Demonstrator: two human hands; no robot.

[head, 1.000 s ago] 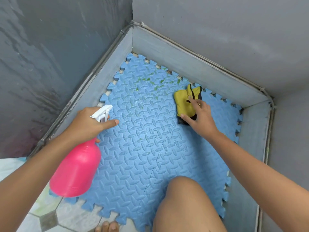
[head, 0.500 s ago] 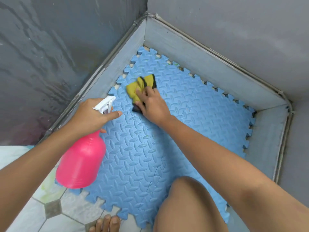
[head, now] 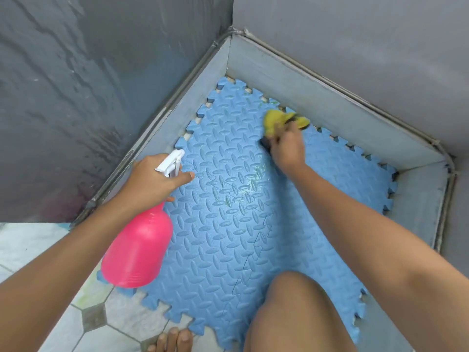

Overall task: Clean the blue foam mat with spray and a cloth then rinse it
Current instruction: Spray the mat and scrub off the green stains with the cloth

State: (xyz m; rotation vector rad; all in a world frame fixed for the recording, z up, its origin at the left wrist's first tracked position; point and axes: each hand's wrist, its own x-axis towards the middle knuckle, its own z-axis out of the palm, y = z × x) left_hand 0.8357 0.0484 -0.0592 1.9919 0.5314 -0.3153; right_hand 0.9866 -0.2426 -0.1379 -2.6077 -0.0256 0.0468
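1. The walls [head: 101, 85] are grey and meet in a corner; a low grey kerb [head: 317, 90] runs along their foot.
2. The mat [head: 223, 245] is blue foam with toothed edges. It lies on the floor inside the kerb, and its near edge reaches over the tiles [head: 111, 323].
3. A bare knee [head: 291, 308] is over the near part of the mat, and toes [head: 175, 339] rest on the tiles.
4. The bottle [head: 139, 250] is pink with a white trigger head. The left hand [head: 152, 181] grips its neck, above the left edge of the mat.
5. The right hand [head: 286, 148] presses on the cloth [head: 276, 120], yellow and dark, at the far edge of the mat near the kerb.
6. Faint green smears [head: 253, 179] show on the middle of the mat.
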